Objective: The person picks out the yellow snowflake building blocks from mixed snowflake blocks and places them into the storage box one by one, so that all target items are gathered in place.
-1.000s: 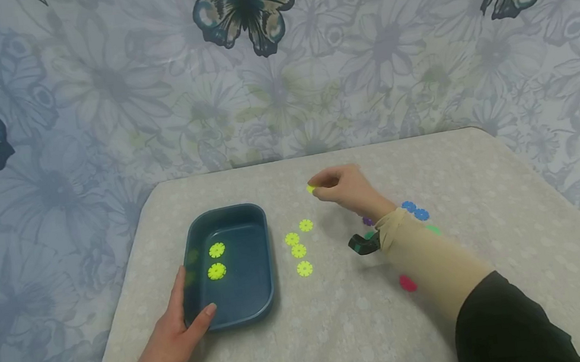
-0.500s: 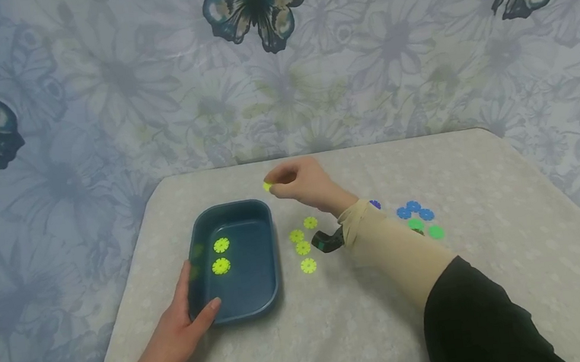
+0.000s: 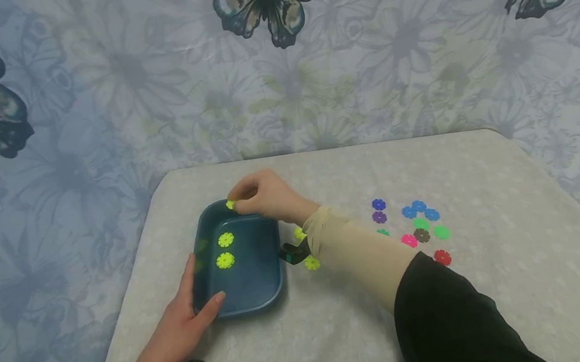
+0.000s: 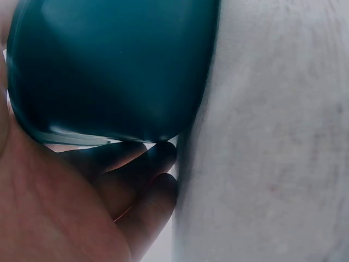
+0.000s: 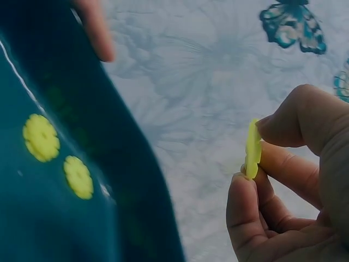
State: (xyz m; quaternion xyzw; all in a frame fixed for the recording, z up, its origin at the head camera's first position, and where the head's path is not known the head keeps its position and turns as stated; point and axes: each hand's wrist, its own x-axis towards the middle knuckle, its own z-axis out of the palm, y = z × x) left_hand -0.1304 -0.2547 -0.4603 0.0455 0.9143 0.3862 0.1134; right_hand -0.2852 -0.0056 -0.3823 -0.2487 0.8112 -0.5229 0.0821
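A dark teal tray (image 3: 260, 295) lies on the cloth-covered table, with two yellow flower-shaped discs (image 3: 225, 260) inside. My left hand (image 3: 174, 325) holds its near left corner, thumb over the rim and fingers along the outer side. In the left wrist view, those fingertips (image 4: 163, 155) curl close against the tray wall. Over the tray's far end, my right hand (image 3: 270, 198) pinches another yellow flower-shaped disc (image 5: 252, 150) on edge between thumb and fingers. Right of the tray, more yellow discs (image 3: 312, 263) lie partly hidden behind the right wrist.
Several blue discs (image 3: 419, 206), green discs (image 3: 441, 232), two purple ones (image 3: 379, 217), a pink one (image 3: 409, 241), a brown one (image 3: 422, 236) and a red one (image 3: 442, 257) lie to the right. A butterfly-patterned wall (image 3: 302, 96) stands behind the table.
My right hand has carried the pinched yellow disc leftward from the table's middle to above the tray's far end. The coloured discs on the right have come into view. The left hand keeps its hold.
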